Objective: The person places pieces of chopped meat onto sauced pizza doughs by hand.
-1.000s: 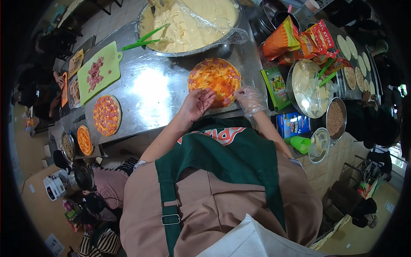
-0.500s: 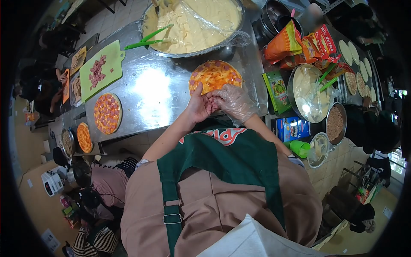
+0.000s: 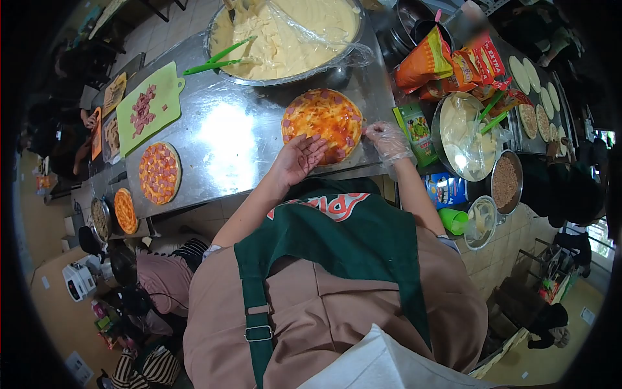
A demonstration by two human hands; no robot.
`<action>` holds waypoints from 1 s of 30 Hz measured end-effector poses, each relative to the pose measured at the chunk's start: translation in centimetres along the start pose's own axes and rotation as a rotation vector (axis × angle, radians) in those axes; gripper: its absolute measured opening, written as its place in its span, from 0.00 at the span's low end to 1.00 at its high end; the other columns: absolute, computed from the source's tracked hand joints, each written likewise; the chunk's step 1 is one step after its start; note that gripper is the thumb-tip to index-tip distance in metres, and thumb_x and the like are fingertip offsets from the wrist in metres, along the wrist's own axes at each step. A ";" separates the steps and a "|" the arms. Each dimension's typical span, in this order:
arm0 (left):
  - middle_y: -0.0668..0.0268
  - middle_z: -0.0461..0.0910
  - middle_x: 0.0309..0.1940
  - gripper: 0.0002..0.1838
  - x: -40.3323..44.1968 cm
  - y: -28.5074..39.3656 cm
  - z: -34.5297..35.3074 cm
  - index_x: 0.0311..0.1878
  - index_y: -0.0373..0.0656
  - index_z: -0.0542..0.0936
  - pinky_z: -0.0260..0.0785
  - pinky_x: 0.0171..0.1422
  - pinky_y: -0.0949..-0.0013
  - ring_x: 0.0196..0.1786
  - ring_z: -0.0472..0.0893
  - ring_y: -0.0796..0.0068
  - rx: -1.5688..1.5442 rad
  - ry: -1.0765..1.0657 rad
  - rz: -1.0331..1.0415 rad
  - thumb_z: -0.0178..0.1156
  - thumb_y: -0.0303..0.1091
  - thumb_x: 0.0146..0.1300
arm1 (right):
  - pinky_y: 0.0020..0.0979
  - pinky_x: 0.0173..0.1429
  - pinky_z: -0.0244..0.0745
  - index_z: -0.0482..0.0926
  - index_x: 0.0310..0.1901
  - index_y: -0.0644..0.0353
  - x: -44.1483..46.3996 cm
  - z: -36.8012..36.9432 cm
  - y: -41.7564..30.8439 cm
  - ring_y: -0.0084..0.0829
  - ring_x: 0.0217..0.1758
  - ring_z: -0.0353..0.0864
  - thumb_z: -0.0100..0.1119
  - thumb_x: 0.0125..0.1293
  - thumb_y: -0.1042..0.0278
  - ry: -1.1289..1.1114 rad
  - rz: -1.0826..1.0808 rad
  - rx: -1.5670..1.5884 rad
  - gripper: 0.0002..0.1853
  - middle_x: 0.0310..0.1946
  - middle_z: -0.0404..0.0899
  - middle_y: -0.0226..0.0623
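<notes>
A pizza (image 3: 322,115) with melted-looking orange and yellow topping and diced pink pieces lies on the metal table in front of me. My left hand (image 3: 299,159), bare and palm up, is over its near left edge, the fingers loosely cupped but apart. Whether small bits rest in that palm is unclear. In a clear plastic glove, my right hand (image 3: 390,141) is at the pizza's right edge, thumb and fingers pinched together. What the pinch holds, if anything, is too small to make out.
A large bowl of pale cream (image 3: 285,39) holds green tongs (image 3: 220,58). Left stand a green cutting board (image 3: 165,110) with diced pink meat and another pizza (image 3: 159,174). Right are orange packets (image 3: 424,61) and a second cream bowl (image 3: 463,165). Other people work nearby.
My gloved right hand has moved away from my left palm, rightward to the pizza's edge. My left hand stays near the pizza, its fingers now more extended over it.
</notes>
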State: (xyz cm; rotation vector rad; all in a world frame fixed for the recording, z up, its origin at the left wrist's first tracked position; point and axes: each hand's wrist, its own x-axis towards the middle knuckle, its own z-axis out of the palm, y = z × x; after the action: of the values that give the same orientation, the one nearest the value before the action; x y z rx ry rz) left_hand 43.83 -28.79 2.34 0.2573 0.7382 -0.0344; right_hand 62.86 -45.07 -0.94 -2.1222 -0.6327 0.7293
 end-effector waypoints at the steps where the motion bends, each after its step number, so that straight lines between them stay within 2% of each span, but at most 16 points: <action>1: 0.57 0.73 0.45 0.19 -0.1 0.0 0.1 0.49 0.36 0.68 0.70 0.49 0.73 0.46 0.75 0.66 -0.013 0.014 0.003 0.41 0.41 0.63 | 0.31 0.35 0.68 0.78 0.29 0.63 0.0 0.2 -0.2 0.30 0.27 0.75 0.59 0.49 0.59 -0.037 -0.015 -0.050 0.13 0.24 0.76 0.40; 5: 0.56 0.73 0.45 0.21 0.3 -0.1 -0.4 0.50 0.36 0.68 0.70 0.49 0.73 0.47 0.75 0.66 -0.002 0.029 0.027 0.41 0.44 0.63 | 0.35 0.35 0.68 0.77 0.28 0.62 0.2 1.7 -1.0 0.35 0.28 0.75 0.58 0.49 0.59 0.005 -0.082 -0.159 0.13 0.25 0.76 0.42; 7: 0.55 0.71 0.47 0.25 0.1 0.0 -0.1 0.50 0.36 0.67 0.69 0.50 0.70 0.49 0.74 0.63 -0.090 -0.041 0.014 0.41 0.49 0.63 | 0.38 0.38 0.69 0.77 0.27 0.60 -0.1 1.8 -2.1 0.40 0.30 0.75 0.57 0.48 0.60 0.200 -0.261 -0.370 0.11 0.27 0.76 0.44; 8: 0.55 0.71 0.47 0.25 0.0 0.0 0.0 0.50 0.36 0.67 0.69 0.50 0.70 0.49 0.74 0.63 -0.091 -0.040 0.017 0.41 0.49 0.63 | 0.38 0.38 0.69 0.77 0.27 0.60 -0.1 1.9 -2.5 0.40 0.30 0.75 0.57 0.48 0.60 0.199 -0.264 -0.369 0.11 0.27 0.76 0.44; 10: 0.53 0.70 0.49 0.31 -0.3 0.2 0.6 0.51 0.35 0.66 0.68 0.51 0.66 0.51 0.72 0.60 -0.149 -0.108 0.027 0.40 0.56 0.60 | 0.38 0.40 0.68 0.76 0.27 0.58 -0.4 2.0 -3.7 0.40 0.33 0.74 0.56 0.48 0.61 0.308 -0.323 -0.469 0.09 0.29 0.75 0.44; 11: 0.53 0.70 0.49 0.31 -0.3 0.2 0.6 0.51 0.35 0.66 0.68 0.51 0.66 0.51 0.72 0.60 -0.152 -0.104 0.032 0.40 0.56 0.60 | 0.38 0.40 0.68 0.76 0.27 0.58 -0.8 2.1 -4.4 0.40 0.33 0.74 0.56 0.48 0.61 0.302 -0.326 -0.467 0.09 0.29 0.75 0.44; 13: 0.50 0.68 0.50 0.35 -0.2 0.3 0.7 0.52 0.35 0.64 0.67 0.53 0.63 0.53 0.70 0.57 -0.181 -0.153 0.042 0.39 0.61 0.58 | 0.37 0.41 0.68 0.78 0.30 0.56 -2.1 2.1 -6.6 0.39 0.34 0.74 0.54 0.50 0.60 0.129 -0.323 -0.228 0.10 0.30 0.75 0.43; 16: 0.50 0.69 0.48 0.37 -0.5 0.4 1.4 0.53 0.37 0.63 0.69 0.50 0.65 0.50 0.72 0.58 -0.202 -0.162 0.024 0.39 0.64 0.56 | 0.36 0.41 0.69 0.78 0.32 0.55 -2.9 2.4 -8.4 0.39 0.34 0.74 0.53 0.51 0.61 -0.012 -0.420 -0.230 0.10 0.31 0.75 0.41; 17: 0.50 0.69 0.48 0.37 -0.2 0.4 0.9 0.53 0.37 0.63 0.69 0.50 0.65 0.50 0.72 0.58 -0.205 -0.161 0.028 0.39 0.64 0.56 | 0.36 0.41 0.69 0.78 0.32 0.55 -3.0 2.6 -8.7 0.39 0.34 0.74 0.53 0.51 0.61 -0.016 -0.423 -0.230 0.10 0.31 0.75 0.41; 19: 0.50 0.70 0.46 0.37 0.4 0.5 0.0 0.54 0.41 0.62 0.72 0.45 0.68 0.46 0.74 0.59 -0.134 -0.321 -0.007 0.39 0.66 0.55 | 0.36 0.40 0.69 0.79 0.33 0.55 -3.1 3.0 -9.0 0.39 0.34 0.74 0.53 0.51 0.61 0.068 -0.646 -0.334 0.11 0.29 0.74 0.40; 20: 0.50 0.70 0.46 0.37 0.6 0.4 -0.4 0.54 0.41 0.62 0.72 0.45 0.68 0.46 0.74 0.59 -0.135 -0.321 -0.005 0.39 0.66 0.55 | 0.36 0.40 0.69 0.79 0.33 0.55 -3.3 3.1 -9.4 0.39 0.34 0.74 0.53 0.51 0.61 0.066 -0.647 -0.335 0.11 0.29 0.74 0.40; 22: 0.54 0.73 0.40 0.35 0.5 0.4 0.0 0.55 0.41 0.61 0.73 0.41 0.70 0.36 0.77 0.60 -0.177 -0.373 -0.017 0.37 0.64 0.57 | 0.36 0.40 0.69 0.79 0.33 0.55 -3.5 3.2 -10.1 0.39 0.33 0.74 0.53 0.51 0.61 0.010 -0.697 -0.406 0.10 0.26 0.74 0.40; 26: 0.53 0.72 0.42 0.36 -0.3 0.3 0.8 0.56 0.42 0.60 0.73 0.40 0.70 0.35 0.77 0.62 -0.164 -0.340 -0.001 0.38 0.64 0.57 | 0.36 0.39 0.69 0.79 0.32 0.55 -3.5 3.4 -10.0 0.40 0.34 0.74 0.53 0.51 0.61 -0.069 -0.572 -0.438 0.10 0.26 0.74 0.40; 28: 0.50 0.69 0.47 0.34 -0.5 0.4 0.4 0.57 0.42 0.59 0.73 0.41 0.70 0.41 0.76 0.59 -0.132 -0.327 0.014 0.39 0.62 0.57 | 0.35 0.39 0.69 0.78 0.29 0.56 -3.5 3.5 -9.8 0.39 0.34 0.74 0.52 0.52 0.61 -0.122 -0.473 -0.294 0.10 0.28 0.76 0.40; 29: 0.50 0.69 0.47 0.34 -0.6 0.5 0.2 0.57 0.42 0.59 0.73 0.41 0.70 0.41 0.76 0.59 -0.134 -0.326 0.017 0.39 0.62 0.57 | 0.35 0.39 0.69 0.78 0.29 0.56 -3.2 3.6 -9.6 0.39 0.34 0.74 0.52 0.52 0.61 -0.125 -0.476 -0.294 0.10 0.28 0.76 0.40; 30: 0.49 0.66 0.50 0.34 -0.7 0.7 -0.2 0.57 0.42 0.59 0.72 0.43 0.68 0.46 0.73 0.57 -0.184 -0.255 0.044 0.39 0.61 0.58 | 0.35 0.40 0.69 0.78 0.29 0.57 -2.4 3.9 -9.3 0.39 0.35 0.74 0.51 0.52 0.61 -0.130 -0.418 -0.255 0.10 0.30 0.76 0.40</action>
State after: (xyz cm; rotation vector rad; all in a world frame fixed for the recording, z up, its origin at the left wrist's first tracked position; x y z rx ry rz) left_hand 43.27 -28.13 2.77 0.0906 0.4782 0.0423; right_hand 56.73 -39.38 5.14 -2.0757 -1.2516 0.5761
